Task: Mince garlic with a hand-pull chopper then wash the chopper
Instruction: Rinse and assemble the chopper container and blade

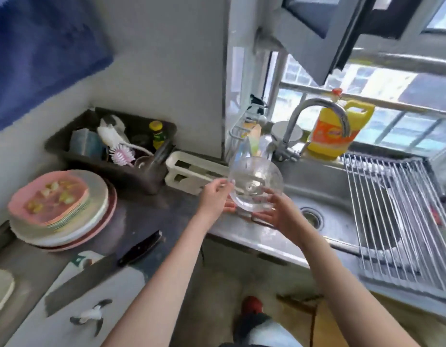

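The clear chopper bowl (255, 184) hangs tilted over the left edge of the steel sink (324, 229), its opening turned toward me. My left hand (214, 199) grips its left rim with fingers and thumb. My right hand (277, 214) cups it from below on the right. The chopper's blade piece (90, 316), white hub with dark blades, lies on the white cutting board (74, 309) at the lower left. Garlic pieces (51, 196) sit on a pink plate (21, 204) on top of a stack of plates at the left.
A cleaver (99, 276) lies on the board, handle toward the sink. A dark tub (151, 179) of brushes stands at the back. The faucet (317, 106) arches over the sink beside a yellow detergent bottle (334, 136). A wire drying rack (397, 216) covers the sink's right half.
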A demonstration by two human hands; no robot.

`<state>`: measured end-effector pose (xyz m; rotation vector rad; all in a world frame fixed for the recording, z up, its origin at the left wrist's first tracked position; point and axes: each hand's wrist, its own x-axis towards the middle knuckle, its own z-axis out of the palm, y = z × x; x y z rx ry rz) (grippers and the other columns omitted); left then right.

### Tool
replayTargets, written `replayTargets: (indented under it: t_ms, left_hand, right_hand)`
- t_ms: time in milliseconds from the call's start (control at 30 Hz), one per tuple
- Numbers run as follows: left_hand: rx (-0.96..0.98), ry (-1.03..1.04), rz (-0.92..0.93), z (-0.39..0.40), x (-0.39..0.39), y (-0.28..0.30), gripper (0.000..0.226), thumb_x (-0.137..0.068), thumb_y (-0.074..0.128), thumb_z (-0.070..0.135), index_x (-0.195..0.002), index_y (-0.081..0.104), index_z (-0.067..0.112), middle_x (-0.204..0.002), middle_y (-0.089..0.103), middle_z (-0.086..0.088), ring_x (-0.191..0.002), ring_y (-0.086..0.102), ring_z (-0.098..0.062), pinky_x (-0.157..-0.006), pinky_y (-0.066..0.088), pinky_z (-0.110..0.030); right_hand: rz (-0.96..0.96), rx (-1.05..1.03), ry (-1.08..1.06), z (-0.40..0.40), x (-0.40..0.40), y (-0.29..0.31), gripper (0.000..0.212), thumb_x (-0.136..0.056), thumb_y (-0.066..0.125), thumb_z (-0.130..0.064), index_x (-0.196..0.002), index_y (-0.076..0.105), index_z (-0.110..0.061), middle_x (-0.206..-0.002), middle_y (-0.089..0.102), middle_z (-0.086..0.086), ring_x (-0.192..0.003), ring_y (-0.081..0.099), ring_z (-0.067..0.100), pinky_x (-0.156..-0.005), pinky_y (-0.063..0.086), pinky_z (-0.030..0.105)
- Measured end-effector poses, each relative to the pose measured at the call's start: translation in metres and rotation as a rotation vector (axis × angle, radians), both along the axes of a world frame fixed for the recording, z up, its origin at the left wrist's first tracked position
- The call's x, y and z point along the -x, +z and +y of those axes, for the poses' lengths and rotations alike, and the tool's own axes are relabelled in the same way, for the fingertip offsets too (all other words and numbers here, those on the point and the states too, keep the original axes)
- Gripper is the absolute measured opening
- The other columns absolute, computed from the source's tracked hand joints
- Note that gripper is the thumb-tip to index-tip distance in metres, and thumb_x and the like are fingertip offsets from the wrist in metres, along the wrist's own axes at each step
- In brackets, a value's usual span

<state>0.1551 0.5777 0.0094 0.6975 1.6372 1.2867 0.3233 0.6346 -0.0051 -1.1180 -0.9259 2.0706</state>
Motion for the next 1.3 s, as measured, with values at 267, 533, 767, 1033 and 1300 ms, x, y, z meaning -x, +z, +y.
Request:
replayTargets:
  t_ms: [267, 533, 767, 1033, 1300]
  left_hand:
    - [-0.024, -0.447, 0.335, 0.130, -0.118, 0.004, 0.054, -0.089, 0.060, 0.009, -0.139, 0.045, 0.022, -0.115, 0.061, -0.004, -0.101, 0.061, -0.021, -0.091, 0.053, -0.039]
    - [0.109, -0.702, 0.707, 0.167, -0.157, -0.005, 0.082, -0.098, 0.050, 0.016, -0.151, -0.009, 0.038, -0.140, 0.049, -0.014, -0.107, 0.057, -0.028, -0.087, 0.045, -0.033]
    - [0.082, -0.628, 0.929, 0.172, -0.150, -0.020, 0.086, -0.094, 0.038, -0.002, -0.149, -0.017, 0.034, -0.144, 0.041, -0.017, -0.102, 0.057, -0.033, -0.084, 0.048, -0.042]
    - [0.069, -0.156, 0.490, 0.156, -0.067, 0.020, 0.027, -0.095, 0.046, 0.034, -0.093, 0.064, 0.014, -0.075, 0.061, -0.005, -0.071, 0.060, -0.029, -0.068, 0.048, -0.036]
    - [0.464, -0.136, 0.305, 0.011, 0.087, 0.061, 0.012, -0.087, 0.051, 0.018, -0.081, 0.058, 0.010, -0.060, 0.055, -0.007, -0.042, 0.047, -0.016, -0.043, 0.032, -0.016]
  right_hand:
    - [-0.623, -0.583, -0.165, 0.095, -0.128, 0.010, 0.047, -0.086, 0.056, 0.003, -0.122, 0.033, -0.017, -0.110, 0.057, 0.007, -0.091, 0.062, 0.025, -0.077, 0.055, 0.042]
    - [-0.955, -1.059, -0.141, 0.130, -0.167, -0.011, 0.076, -0.071, 0.058, 0.024, -0.118, 0.030, -0.029, -0.110, 0.055, 0.014, -0.070, 0.057, 0.025, -0.048, 0.050, 0.041]
    - [-0.983, -0.887, -0.175, 0.134, -0.148, -0.015, 0.057, -0.083, 0.046, 0.013, -0.117, 0.032, -0.031, -0.106, 0.059, 0.012, -0.067, 0.056, 0.020, -0.051, 0.045, 0.030]
    - [-0.649, -0.609, -0.419, 0.119, -0.068, 0.029, 0.011, -0.085, 0.055, -0.019, -0.095, 0.057, -0.023, -0.078, 0.068, 0.003, -0.069, 0.066, 0.024, -0.061, 0.058, 0.046]
    - [-0.489, -0.574, 0.210, 0.043, 0.067, 0.030, 0.001, -0.085, 0.052, -0.006, -0.085, 0.051, -0.005, -0.084, 0.066, 0.027, -0.046, 0.057, 0.027, -0.035, 0.040, 0.020]
